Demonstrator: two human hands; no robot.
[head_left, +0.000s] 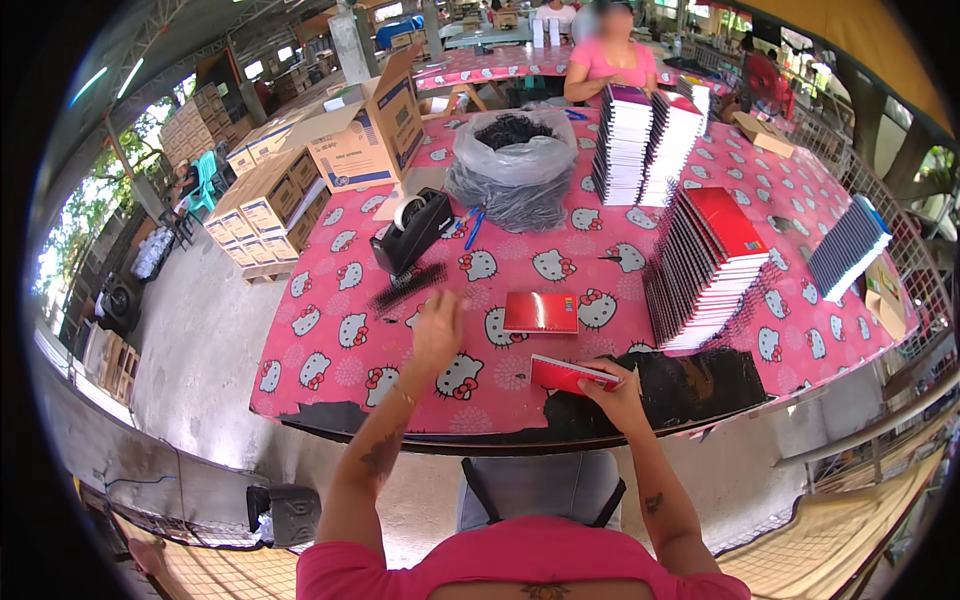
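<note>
My right hand (618, 396) grips a small red notebook (562, 375) by its right end, tilted above the table's front edge. Beside the black plastic spiral coils (408, 288) is my left hand (438, 328), its fingers smeared by motion, so I cannot tell whether anything is in them. Another red notebook (541, 312) lies flat between and just beyond my hands. To the right stands a tall stack of red spiral notebooks (705, 268), with loose black coil ends sticking out around it.
A black tape dispenser (412, 232), blue pens (474, 230) and a clear bag of black coils (512, 175) sit farther back. Two tall notebook stacks (640, 150) stand before a co-worker in pink (610, 62). Cartons (365, 140) are at left, dark notebooks (848, 248) at right.
</note>
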